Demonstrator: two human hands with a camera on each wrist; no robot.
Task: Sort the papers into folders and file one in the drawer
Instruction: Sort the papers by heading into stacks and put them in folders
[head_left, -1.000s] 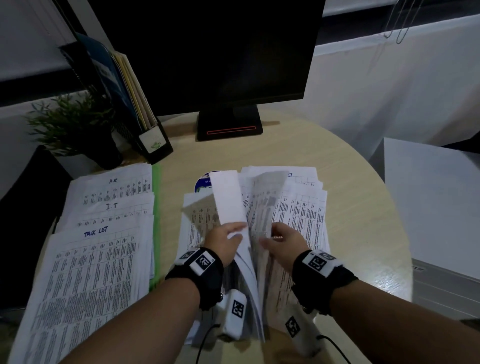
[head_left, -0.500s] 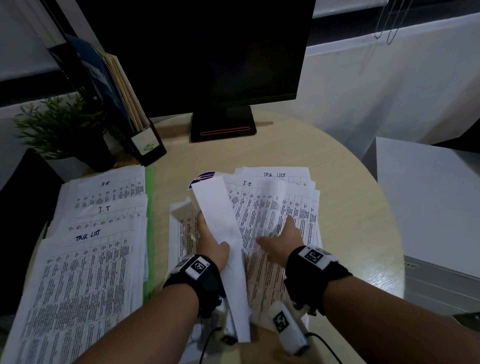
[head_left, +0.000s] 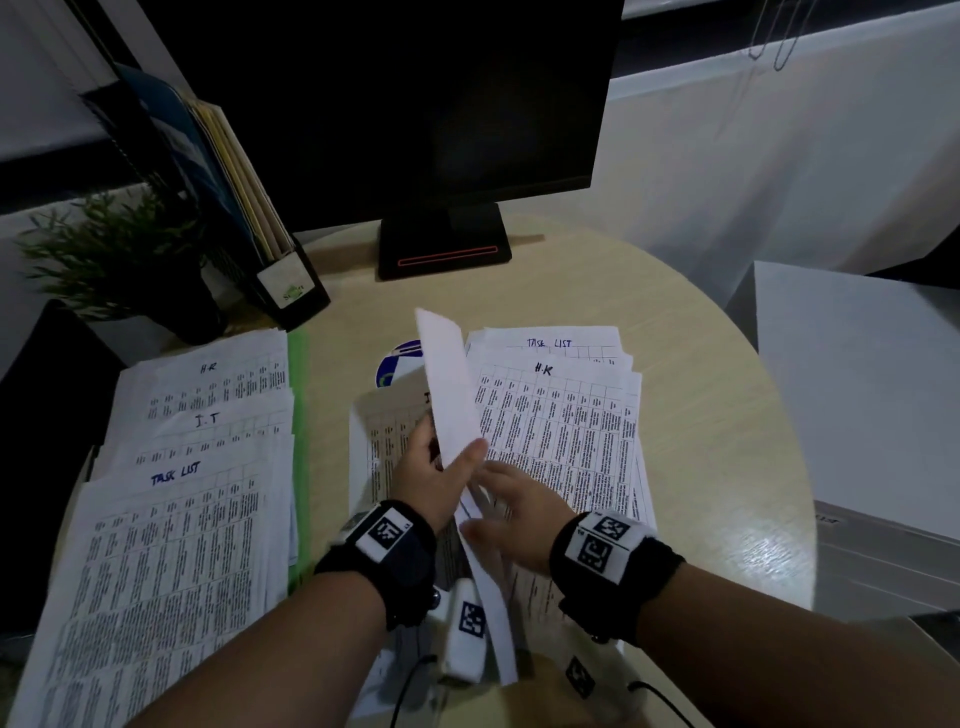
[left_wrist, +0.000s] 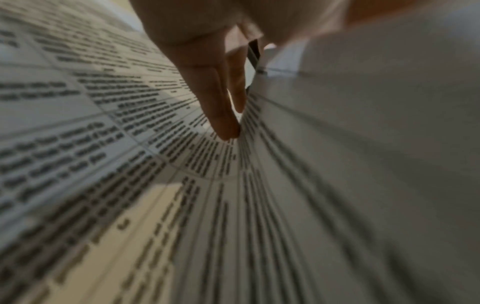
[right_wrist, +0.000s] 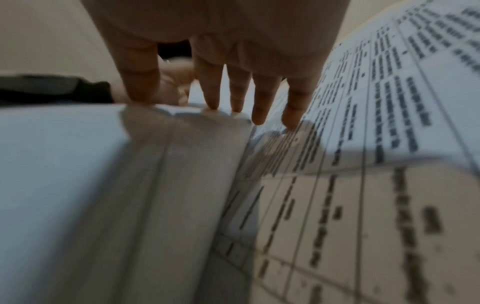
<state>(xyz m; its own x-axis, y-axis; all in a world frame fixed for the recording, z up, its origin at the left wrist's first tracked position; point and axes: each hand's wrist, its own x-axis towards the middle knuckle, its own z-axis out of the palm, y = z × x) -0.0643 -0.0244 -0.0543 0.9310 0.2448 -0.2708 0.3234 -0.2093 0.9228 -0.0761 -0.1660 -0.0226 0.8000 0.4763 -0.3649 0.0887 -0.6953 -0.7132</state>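
A loose pile of printed sheets (head_left: 561, 431) lies mid-table, an "H.R" sheet on top and a "TASK LIST" sheet behind it. My left hand (head_left: 441, 462) pinches a few lifted sheets (head_left: 449, 384) upright, blank backs showing, thumb in front. My right hand (head_left: 511, 512) is open beside it, with straight fingers (right_wrist: 262, 102) touching the near edge of those sheets (right_wrist: 130, 164). In the left wrist view my fingers (left_wrist: 221, 115) lie straight between printed pages. Sorted sheets (head_left: 182, 467) headed H.R, I.T and TASK LIST lie on a green folder (head_left: 297, 395) at the left.
A dark monitor (head_left: 415, 104) stands at the back of the round wooden table (head_left: 701, 441). A potted plant (head_left: 119, 254) and a file holder (head_left: 244, 208) with folders stand back left. A white cabinet (head_left: 857, 389) is at the right. A blue-and-white disc (head_left: 397, 364) peeks from under the pile.
The I.T sheet that topped the middle pile has been turned up to the left, so an H.R sheet now tops it. My right hand slid toward the lifted sheets.
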